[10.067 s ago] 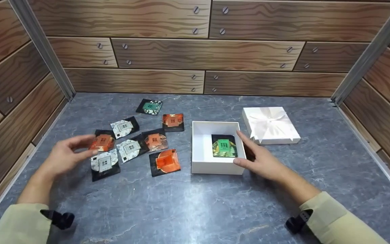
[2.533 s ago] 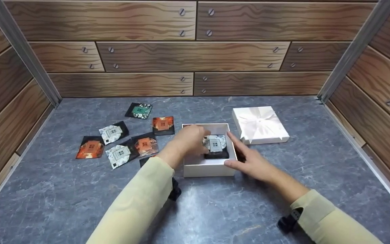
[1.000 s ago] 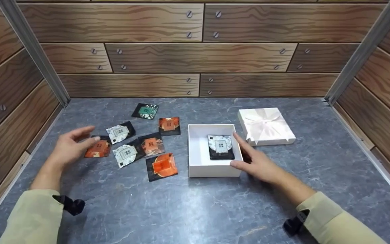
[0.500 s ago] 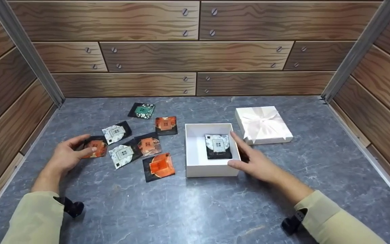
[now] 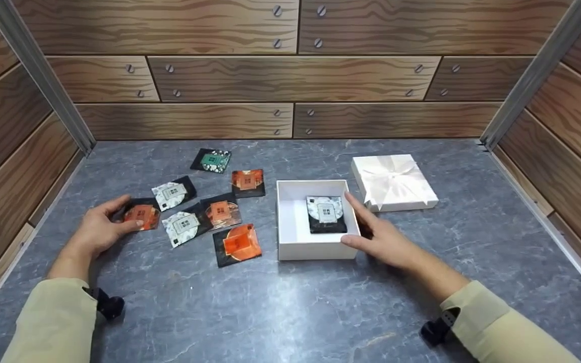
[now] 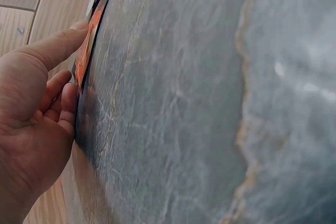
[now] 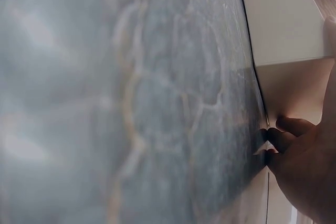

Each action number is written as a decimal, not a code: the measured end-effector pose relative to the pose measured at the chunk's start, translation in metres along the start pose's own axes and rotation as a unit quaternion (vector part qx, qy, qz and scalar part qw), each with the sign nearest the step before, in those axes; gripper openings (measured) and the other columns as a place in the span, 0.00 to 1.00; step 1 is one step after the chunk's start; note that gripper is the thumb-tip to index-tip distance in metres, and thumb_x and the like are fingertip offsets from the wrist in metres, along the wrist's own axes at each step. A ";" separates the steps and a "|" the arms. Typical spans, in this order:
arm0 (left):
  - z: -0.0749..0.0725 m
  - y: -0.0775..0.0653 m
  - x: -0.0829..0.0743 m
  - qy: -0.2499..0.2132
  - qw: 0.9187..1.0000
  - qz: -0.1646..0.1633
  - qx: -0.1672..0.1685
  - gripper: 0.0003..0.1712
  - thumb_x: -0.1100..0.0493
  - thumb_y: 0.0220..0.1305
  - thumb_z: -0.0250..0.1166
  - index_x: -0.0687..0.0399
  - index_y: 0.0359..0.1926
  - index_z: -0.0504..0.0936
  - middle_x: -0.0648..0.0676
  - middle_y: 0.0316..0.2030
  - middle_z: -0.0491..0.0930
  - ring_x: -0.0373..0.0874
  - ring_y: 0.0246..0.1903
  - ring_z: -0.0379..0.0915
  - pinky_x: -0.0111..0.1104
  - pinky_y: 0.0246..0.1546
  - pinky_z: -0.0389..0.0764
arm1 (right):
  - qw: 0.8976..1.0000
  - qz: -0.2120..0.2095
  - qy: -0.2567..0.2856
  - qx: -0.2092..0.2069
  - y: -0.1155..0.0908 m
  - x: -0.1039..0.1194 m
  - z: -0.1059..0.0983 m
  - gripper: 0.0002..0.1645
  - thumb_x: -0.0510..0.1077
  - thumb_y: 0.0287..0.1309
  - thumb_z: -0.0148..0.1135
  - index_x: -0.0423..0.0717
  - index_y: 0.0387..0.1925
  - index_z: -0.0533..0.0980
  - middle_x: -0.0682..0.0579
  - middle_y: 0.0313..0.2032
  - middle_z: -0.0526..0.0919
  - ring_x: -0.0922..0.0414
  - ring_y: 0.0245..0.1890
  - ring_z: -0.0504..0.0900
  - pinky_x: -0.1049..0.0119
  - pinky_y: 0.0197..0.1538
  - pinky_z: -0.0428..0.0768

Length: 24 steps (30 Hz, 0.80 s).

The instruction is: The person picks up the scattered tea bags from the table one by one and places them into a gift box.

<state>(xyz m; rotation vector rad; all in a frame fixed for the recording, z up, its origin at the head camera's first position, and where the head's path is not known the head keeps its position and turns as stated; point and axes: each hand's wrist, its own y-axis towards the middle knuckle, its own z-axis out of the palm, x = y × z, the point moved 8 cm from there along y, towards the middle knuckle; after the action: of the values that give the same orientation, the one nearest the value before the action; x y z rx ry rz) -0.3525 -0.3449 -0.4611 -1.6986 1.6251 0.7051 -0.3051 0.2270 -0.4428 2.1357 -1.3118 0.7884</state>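
My left hand (image 5: 98, 228) pinches an orange-and-black square sachet (image 5: 145, 215) at the left of the group. In the left wrist view the thumb presses on the sachet's face (image 6: 86, 51), with the other fingers at its edge. Inside an open white box (image 5: 316, 250) lies a white-and-black sachet (image 5: 326, 214); whatever is under it is hidden. My right hand (image 5: 390, 243) rests against the box's right wall, thumb and index finger spread over the rim. The right wrist view shows its other fingers touching the outer wall (image 7: 294, 87) low down.
More sachets lie flat between left hand and box: white ones (image 5: 173, 193) (image 5: 183, 225), orange ones (image 5: 222, 210) (image 5: 240, 244) (image 5: 248, 182) and a green one (image 5: 212, 160) behind. The white lid (image 5: 394, 181) with a ribbon bow sits behind the box, to its right. Wood-patterned walls enclose the table.
A white sachet from the front left now lies in the box, over where a green one showed. My left hand has come back left and lowered onto the orange sachet. The right hand stays put.
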 end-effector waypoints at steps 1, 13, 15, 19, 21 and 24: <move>0.000 0.000 0.000 0.003 1.000 0.001 0.000 0.51 0.57 0.69 0.75 0.65 0.82 0.55 0.75 0.78 0.53 0.73 0.78 0.45 0.62 0.76 0.53 | 1.000 0.000 -0.001 0.000 0.000 0.000 0.000 0.57 0.58 0.68 0.71 0.65 0.87 0.47 0.34 0.76 0.65 0.33 0.72 0.68 0.35 0.74 0.64; 0.001 0.003 -0.007 0.038 0.999 0.020 0.017 0.52 0.56 0.68 0.75 0.68 0.81 0.55 0.77 0.78 0.51 0.75 0.78 0.44 0.64 0.76 0.51 | 1.000 0.017 -0.012 0.003 0.000 -0.002 -0.003 0.59 0.61 0.67 0.71 0.69 0.86 0.45 0.32 0.76 0.62 0.28 0.70 0.69 0.31 0.73 0.62; 0.001 0.004 -0.008 0.039 0.999 0.021 0.020 0.52 0.57 0.68 0.74 0.68 0.81 0.54 0.78 0.78 0.50 0.75 0.77 0.44 0.64 0.76 0.51 | 1.000 0.016 -0.013 0.004 0.000 -0.002 -0.003 0.59 0.61 0.67 0.71 0.69 0.86 0.45 0.32 0.76 0.62 0.28 0.70 0.69 0.31 0.73 0.62; 0.001 0.003 -0.008 0.042 0.999 0.025 0.023 0.53 0.57 0.68 0.75 0.69 0.82 0.53 0.79 0.77 0.51 0.77 0.76 0.45 0.65 0.75 0.52 | 1.000 0.010 -0.011 0.003 0.000 -0.001 -0.003 0.58 0.60 0.67 0.70 0.67 0.87 0.45 0.31 0.76 0.62 0.27 0.70 0.68 0.31 0.73 0.61; 0.001 0.003 -0.009 0.047 0.998 0.030 0.022 0.53 0.57 0.67 0.75 0.69 0.82 0.53 0.80 0.75 0.54 0.76 0.75 0.49 0.65 0.74 0.54 | 1.000 0.008 -0.011 0.003 0.000 -0.001 -0.002 0.58 0.60 0.68 0.70 0.67 0.87 0.46 0.31 0.76 0.62 0.27 0.70 0.68 0.31 0.73 0.61; 0.002 0.003 -0.008 0.046 0.998 0.039 0.019 0.53 0.57 0.66 0.75 0.68 0.81 0.55 0.80 0.69 0.64 0.72 0.68 0.61 0.59 0.70 0.63 | 1.000 0.005 -0.008 0.004 0.000 -0.001 -0.001 0.57 0.59 0.68 0.70 0.66 0.87 0.46 0.32 0.76 0.63 0.29 0.71 0.68 0.32 0.74 0.61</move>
<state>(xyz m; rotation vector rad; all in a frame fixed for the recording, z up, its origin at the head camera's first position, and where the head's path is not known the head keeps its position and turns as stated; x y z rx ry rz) -0.3562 -0.3377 -0.4566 -1.6709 1.7665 0.6378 -0.3052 0.2282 -0.4426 2.1476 -1.3307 0.7822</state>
